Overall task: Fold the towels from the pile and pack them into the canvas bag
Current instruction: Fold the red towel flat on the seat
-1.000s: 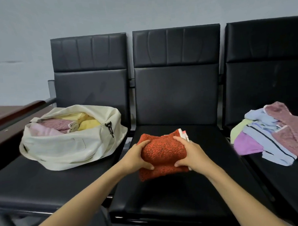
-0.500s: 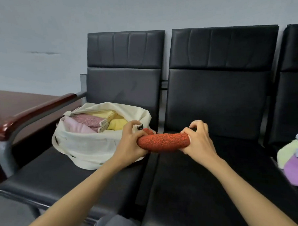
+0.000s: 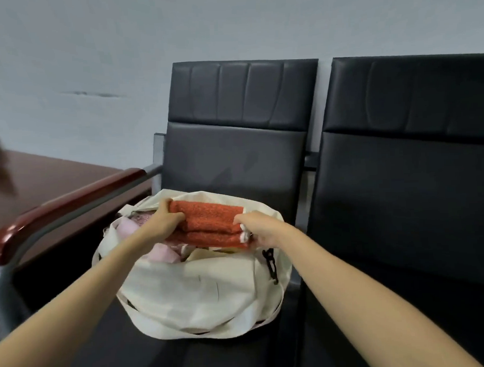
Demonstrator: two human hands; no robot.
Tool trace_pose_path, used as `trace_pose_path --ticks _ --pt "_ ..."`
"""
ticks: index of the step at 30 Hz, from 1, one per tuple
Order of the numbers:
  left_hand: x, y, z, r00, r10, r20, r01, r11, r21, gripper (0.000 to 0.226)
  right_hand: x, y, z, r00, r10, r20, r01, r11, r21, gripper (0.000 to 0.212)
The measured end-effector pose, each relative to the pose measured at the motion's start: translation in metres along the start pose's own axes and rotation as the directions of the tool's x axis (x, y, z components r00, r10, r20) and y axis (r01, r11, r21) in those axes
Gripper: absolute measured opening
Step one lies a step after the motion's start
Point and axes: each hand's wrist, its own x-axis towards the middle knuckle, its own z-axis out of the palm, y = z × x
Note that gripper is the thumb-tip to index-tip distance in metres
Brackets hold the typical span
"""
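Over the open mouth of the canvas bag (image 3: pixel 201 293), my left hand (image 3: pixel 167 220) and right hand (image 3: pixel 257 230) grip the two ends of the folded orange towel (image 3: pixel 209 222). The fingers of both hands are curled round its edges, and a bit of white hem or label shows at the right end. The towel lies level in thick layers, just above or on the things already packed — I cannot tell whether it rests on them yet.

Under it, pale pink towels (image 3: pixel 159 253) lie in the left half of the bag. A patterned pink one shows behind my left wrist, and a scrap of something yellowish shows below my right hand. So several towels are folded and in. This one is folded and, I judge, only wants lowering and letting go.

The bag looks fairly full. Its rim sags open and a black clip (image 3: pixel 270 265) hangs on its right side. It stands on the seat of the black chair (image 3: pixel 234 161) with the wooden armrest (image 3: pixel 69 203), and a second black chair (image 3: pixel 402 190) stands just beside that one on the right.

The pile of unfolded towels is out of view — how many are left to fold I cannot say.
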Motion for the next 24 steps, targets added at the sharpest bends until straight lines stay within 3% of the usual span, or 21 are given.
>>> trace_pose_path --ticks 3,5,11,17,20,24 --pt "0.013 0.001 -0.008 0.997 -0.063 0.033 0.055 0.978 0.202 0.026 0.026 0.004 0.015 0.977 0.159 0.144 -0.173 0.981 0.087 0.006" --pt "0.021 0.000 -0.007 0.996 -0.067 0.055 0.048 0.955 0.294 0.035 0.036 0.006 0.015 0.965 0.206 0.164 -0.227 0.966 0.122 0.008" --pt "0.038 -0.006 -0.001 0.997 0.002 0.075 -0.023 0.958 0.286 0.057 0.044 0.012 0.002 0.977 0.168 0.132 -0.198 0.944 0.263 0.007" --pt "0.041 -0.018 0.008 0.995 -0.022 0.099 -0.006 0.961 0.278 0.058 0.049 0.010 0.000 0.981 0.168 0.095 -0.175 0.982 0.068 0.011" --pt "0.040 -0.015 0.015 0.989 -0.060 0.137 0.025 0.969 0.247 0.043 0.052 -0.001 -0.013 0.982 0.186 0.023 -0.186 0.982 -0.015 0.016" --pt "0.047 -0.004 0.022 0.976 -0.107 0.191 0.043 0.950 0.310 0.027 0.052 -0.007 -0.029 0.963 0.260 0.074 -0.263 0.964 0.034 0.009"
